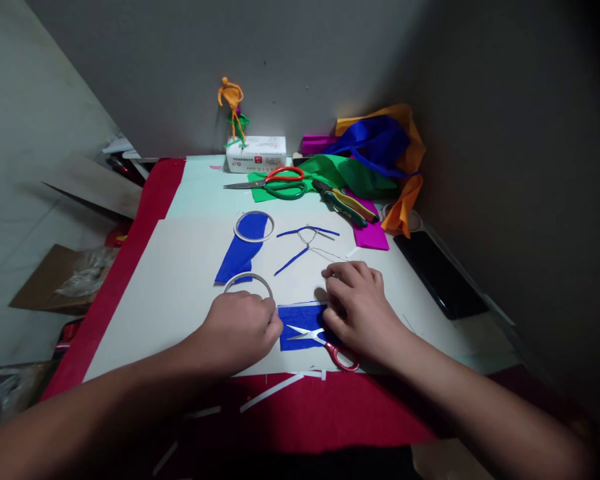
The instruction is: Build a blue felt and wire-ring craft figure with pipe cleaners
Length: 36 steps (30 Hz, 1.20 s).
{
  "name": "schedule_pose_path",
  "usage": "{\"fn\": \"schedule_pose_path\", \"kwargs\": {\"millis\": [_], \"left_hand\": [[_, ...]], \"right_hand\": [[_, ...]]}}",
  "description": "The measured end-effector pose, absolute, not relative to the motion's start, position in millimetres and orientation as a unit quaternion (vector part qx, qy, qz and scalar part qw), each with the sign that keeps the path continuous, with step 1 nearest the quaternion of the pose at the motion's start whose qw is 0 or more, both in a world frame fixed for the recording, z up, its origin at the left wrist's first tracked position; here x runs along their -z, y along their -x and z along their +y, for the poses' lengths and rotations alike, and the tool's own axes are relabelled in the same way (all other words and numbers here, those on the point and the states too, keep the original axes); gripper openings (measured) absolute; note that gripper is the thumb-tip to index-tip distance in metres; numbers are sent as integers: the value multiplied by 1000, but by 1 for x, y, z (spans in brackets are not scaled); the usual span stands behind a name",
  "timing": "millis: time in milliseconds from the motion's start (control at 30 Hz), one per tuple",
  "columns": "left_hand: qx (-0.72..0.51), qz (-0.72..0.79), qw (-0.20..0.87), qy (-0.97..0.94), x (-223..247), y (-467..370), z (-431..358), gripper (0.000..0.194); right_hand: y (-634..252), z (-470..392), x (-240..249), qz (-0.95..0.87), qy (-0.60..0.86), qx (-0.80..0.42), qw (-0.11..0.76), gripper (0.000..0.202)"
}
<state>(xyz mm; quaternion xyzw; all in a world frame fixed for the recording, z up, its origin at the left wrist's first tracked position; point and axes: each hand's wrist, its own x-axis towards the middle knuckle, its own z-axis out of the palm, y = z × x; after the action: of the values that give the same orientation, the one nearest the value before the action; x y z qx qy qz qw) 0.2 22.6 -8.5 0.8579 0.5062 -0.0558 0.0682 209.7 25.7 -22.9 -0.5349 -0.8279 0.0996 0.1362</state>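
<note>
My left hand (pixel 247 327) is closed over the lower edge of a tape ring (pixel 253 275), its fingers pressed together at the left end of a blue paper piece (pixel 293 317). At that piece's right end is my right hand (pixel 354 300), fingers curled; what its fingertips hold, if anything, is hidden. Small red-handled scissors (pixel 341 358) lie on the blue piece with blades apart. Beyond the hands lies a wire figure (pixel 308 247) with limbs partly wrapped in blue. Another tape ring (pixel 237 230) rests on a longer blue strip (pixel 240 257).
Large scissors (pixel 285 175), pliers (pixel 347 203) and crumpled coloured paper (pixel 375 143) lie at the back. An orange figure (pixel 231 100) stands on a white box (pixel 256 155). A black phone (pixel 440 273) is at right. White strips (pixel 273 392) lie at the front.
</note>
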Motion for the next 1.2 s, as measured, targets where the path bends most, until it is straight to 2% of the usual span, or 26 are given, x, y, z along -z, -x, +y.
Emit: {"fn": "schedule_pose_path", "kwargs": {"millis": [233,667,900,1033,1200], "left_hand": [[67,519,81,-848,7,-2,25,45],[73,522,121,-841,5,1,27,45],[65,511,114,-850,9,3,27,44],[64,498,106,-858,12,3,28,43],[70,473,103,-872,11,4,30,42]], "right_hand": [[-209,27,23,-824,545,-97,124,2],[-210,27,22,-817,558,-88,114,4],[-212,31,24,-811,571,-51,118,12],[-220,36,28,-803,574,-37,153,13],[-236,38,23,-777,555,-59,290,6]]}}
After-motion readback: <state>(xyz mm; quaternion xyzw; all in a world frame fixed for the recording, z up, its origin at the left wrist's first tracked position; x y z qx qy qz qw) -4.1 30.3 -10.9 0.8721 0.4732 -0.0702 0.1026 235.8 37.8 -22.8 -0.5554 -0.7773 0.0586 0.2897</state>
